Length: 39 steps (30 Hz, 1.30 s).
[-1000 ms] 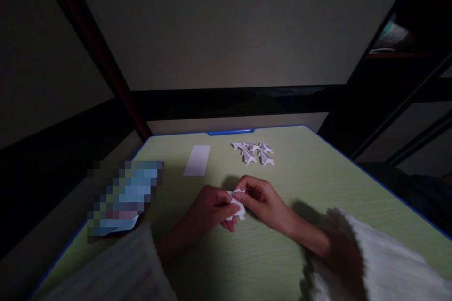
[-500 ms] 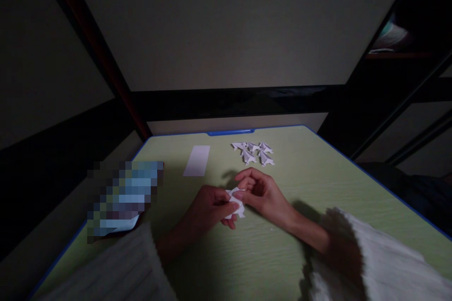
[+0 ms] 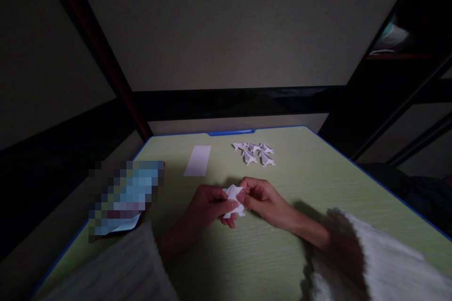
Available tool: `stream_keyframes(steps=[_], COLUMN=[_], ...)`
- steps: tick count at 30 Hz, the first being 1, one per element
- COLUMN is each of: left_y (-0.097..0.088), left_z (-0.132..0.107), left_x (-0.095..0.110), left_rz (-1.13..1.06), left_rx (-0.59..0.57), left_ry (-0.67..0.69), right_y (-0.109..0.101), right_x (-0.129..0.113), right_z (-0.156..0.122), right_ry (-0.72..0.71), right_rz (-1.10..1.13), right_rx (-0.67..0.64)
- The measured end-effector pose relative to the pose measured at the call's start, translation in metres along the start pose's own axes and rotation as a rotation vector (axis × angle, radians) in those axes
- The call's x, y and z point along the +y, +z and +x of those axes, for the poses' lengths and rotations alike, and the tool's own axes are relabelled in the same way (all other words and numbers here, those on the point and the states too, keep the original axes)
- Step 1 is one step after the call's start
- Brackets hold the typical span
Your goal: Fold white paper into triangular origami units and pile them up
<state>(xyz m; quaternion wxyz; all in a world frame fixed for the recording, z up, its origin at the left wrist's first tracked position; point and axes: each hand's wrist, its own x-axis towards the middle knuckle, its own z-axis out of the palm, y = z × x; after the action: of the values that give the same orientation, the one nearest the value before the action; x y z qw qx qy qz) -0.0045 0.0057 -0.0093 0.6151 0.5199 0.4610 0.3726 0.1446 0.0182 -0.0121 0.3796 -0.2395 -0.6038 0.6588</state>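
A small folded white paper piece [image 3: 233, 200] is pinched between both hands just above the green table [image 3: 268, 263]. My left hand [image 3: 208, 207] grips its left side with thumb and fingers closed. On the piece's right side, my right hand [image 3: 263, 199] has its fingertips closed on the paper. Both wrists come out of white knitted sleeves.
Several finished folded paper shapes [image 3: 254, 153] lie in a cluster near the table's far edge. A flat white paper strip [image 3: 197, 160] lies left of them. A blurred blue packet [image 3: 123, 197] sits at the table's left edge. Dark frame posts and a wall stand behind.
The right hand's raised fingers have come down and closed on the paper. The paper piece has turned a little, its point now sticking up between the hands.
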Motion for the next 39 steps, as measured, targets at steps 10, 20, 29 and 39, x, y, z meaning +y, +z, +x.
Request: stream_keyframes(steps=[10,20,29,39], left_y=[0.0003,0.0027,0.0021,0.0043], left_z=[-0.0026,-0.0005,0.0007,0.0000], left_x=[0.0044,0.0034,0.0015,0.0029], left_rz=[0.042,0.080,0.083,0.097], left_rx=[0.100,0.142,0.139,0.135], left_ry=[0.043,0.030,0.028,0.012], right_y=[-0.0013,-0.0011,0.0017,0.0007], right_x=[-0.0010,0.0012,-0.0005,0.0023], right_z=[0.0022,-0.0029,-0.0002,-0.0009], right_ry=[0.013,0.021,0.023,0.001], right_rz=[-0.083,-0.219,-0.124,-0.204], right_rx=[0.089,0.078,0.130,0.171])
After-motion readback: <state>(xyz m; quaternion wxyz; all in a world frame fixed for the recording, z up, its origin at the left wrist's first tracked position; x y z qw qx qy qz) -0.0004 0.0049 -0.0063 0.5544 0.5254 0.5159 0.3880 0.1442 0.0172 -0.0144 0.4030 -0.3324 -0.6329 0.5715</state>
